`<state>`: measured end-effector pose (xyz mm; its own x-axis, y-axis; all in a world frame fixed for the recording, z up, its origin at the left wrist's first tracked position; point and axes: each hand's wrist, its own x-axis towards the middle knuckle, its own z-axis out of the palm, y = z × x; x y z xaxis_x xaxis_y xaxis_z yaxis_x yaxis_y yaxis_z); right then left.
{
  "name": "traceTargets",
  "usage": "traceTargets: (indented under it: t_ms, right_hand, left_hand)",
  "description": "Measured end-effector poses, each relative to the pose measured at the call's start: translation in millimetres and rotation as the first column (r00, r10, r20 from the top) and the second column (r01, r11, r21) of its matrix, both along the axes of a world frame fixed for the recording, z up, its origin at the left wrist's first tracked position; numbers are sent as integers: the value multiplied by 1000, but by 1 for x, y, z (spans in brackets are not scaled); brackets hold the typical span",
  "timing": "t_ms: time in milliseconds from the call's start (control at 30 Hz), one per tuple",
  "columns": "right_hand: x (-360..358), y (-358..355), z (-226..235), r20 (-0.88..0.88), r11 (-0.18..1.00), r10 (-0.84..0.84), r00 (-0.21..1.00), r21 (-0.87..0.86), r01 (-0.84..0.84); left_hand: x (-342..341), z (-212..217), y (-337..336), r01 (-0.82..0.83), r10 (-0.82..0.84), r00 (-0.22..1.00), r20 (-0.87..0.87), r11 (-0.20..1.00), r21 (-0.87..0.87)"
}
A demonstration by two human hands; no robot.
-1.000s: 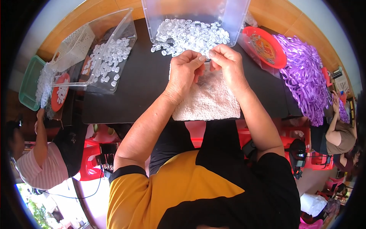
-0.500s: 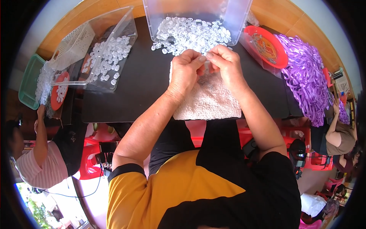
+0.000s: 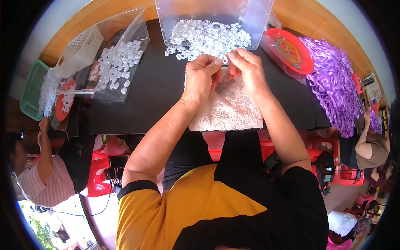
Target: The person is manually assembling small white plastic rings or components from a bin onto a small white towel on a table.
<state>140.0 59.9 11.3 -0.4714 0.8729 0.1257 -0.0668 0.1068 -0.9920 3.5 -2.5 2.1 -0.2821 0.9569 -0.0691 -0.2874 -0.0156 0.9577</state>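
Note:
My left hand (image 3: 201,78) and my right hand (image 3: 250,74) are raised over a folded pale towel (image 3: 227,110), their fingertips nearly meeting. Between them sits a small white plastic piece (image 3: 225,61) with a dark spot in it. Both hands are closed in a pinch around that piece, thumbs uppermost. Just beyond my fingers, many similar white pieces (image 3: 208,37) spill from a clear plastic bin (image 3: 254,21) tipped toward me. A few thin, glinting bits (image 3: 227,89) lie on the towel under my hands, too small to name.
At left, a clear box (image 3: 143,31) holds more white pieces, beside a white basket (image 3: 83,48), a green tray (image 3: 31,89) and a red dish (image 3: 63,110). Rightward lie a red plate (image 3: 307,54) of small metal bits and heaped purple ribbons (image 3: 333,83). Other people work at both sides.
My fingertips have parted slightly, and the small white piece between them now shows. Otherwise my arms have barely moved.

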Motion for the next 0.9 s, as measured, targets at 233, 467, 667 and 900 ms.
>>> traceTargets:
  t_ms: [233,467,667,900]
  right_hand:
    - [3,5,0,31,999,-35,999,37,34]
    - [0,3,-1,25,997,-2,1000,76,0]
    - [6,6,0,28,996,0,1000,87,-2]
    - [23,9,4,1,979,-91,996,183,89]
  left_hand:
    - [-1,0,1,2,-2,1000,-13,1000,2]
    - [-2,0,1,29,-28,999,-23,999,28]
    - [1,1,0,49,-46,997,-63,998,38]
    - [-2,-1,3,-36,37,999,-20,999,11]
